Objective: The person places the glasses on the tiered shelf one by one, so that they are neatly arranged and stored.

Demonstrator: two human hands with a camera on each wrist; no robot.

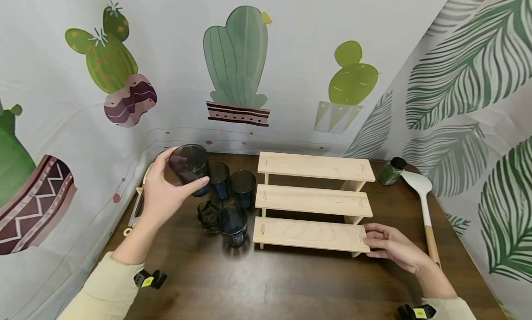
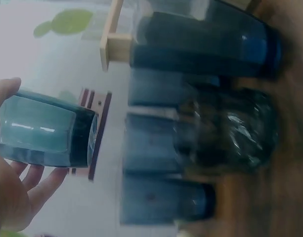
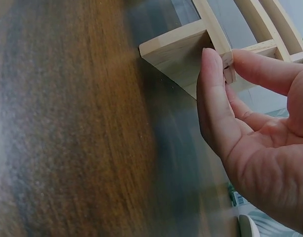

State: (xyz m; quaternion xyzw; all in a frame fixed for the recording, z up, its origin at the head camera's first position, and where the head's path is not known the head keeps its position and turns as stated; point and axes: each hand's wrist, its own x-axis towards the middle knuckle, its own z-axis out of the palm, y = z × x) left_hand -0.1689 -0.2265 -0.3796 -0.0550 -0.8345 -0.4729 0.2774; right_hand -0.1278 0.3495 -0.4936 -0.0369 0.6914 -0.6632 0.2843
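My left hand [image 1: 160,195] grips a dark blue-grey glass tumbler [image 1: 189,160], raised and tilted at the left of the table. In the left wrist view the fingers and thumb wrap round this tumbler [image 2: 47,131], its thick base turned to the right. Several like tumblers [image 1: 243,186] stand just beyond and below, one of them [image 1: 232,224] nearer the front. Beside them is a dark, rippled glass piece [image 1: 208,214]. At the other side, my right hand [image 1: 392,246] pinches the right end of the lowest board of a three-step wooden rack [image 1: 309,232], thumb and fingers at its edge [image 3: 226,64].
A green-filled jar with a black lid [image 1: 392,171] leans at the back right, next to a white spatula [image 1: 420,186] with a wooden handle. A metal and wooden item [image 1: 135,211] lies at the left table edge, partly behind my left arm. Printed cloth [image 1: 291,57] hangs behind.
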